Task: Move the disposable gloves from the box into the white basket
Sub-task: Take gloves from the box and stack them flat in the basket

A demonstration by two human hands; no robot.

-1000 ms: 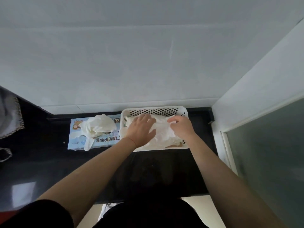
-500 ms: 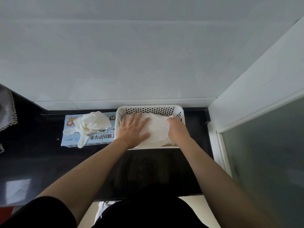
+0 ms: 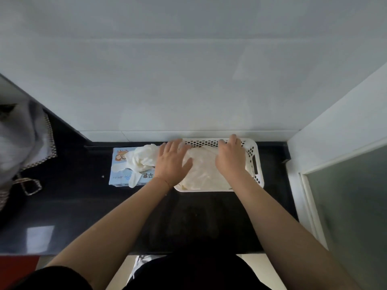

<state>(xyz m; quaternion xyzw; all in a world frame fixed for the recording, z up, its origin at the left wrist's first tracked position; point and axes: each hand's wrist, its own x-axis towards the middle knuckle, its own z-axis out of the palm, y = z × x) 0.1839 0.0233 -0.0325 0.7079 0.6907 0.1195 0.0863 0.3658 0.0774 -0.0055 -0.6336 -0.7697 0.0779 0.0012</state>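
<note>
Both hands flat in the basket (image 3: 254, 164) — left hand (image 3: 170, 163) spread, right hand (image 3: 230, 160) palm down, pressing the glove pile (image 3: 204, 170), likely to pack it. More gloves (image 3: 141, 159) spill from the box (image 3: 119, 170) just left of the basket — not moved yet.

A white perforated plastic basket (image 3: 254, 162) sits on a glossy black countertop (image 3: 73, 206) against the pale wall, holding a flattened heap of translucent whitish disposable gloves (image 3: 202, 170). The left hand (image 3: 170, 162) and the right hand (image 3: 230, 160) both lie palm-down, fingers spread, on that heap. Touching the basket's left side lies a light-blue cardboard glove box (image 3: 117, 174), with crumpled gloves bulging from its opening.
</note>
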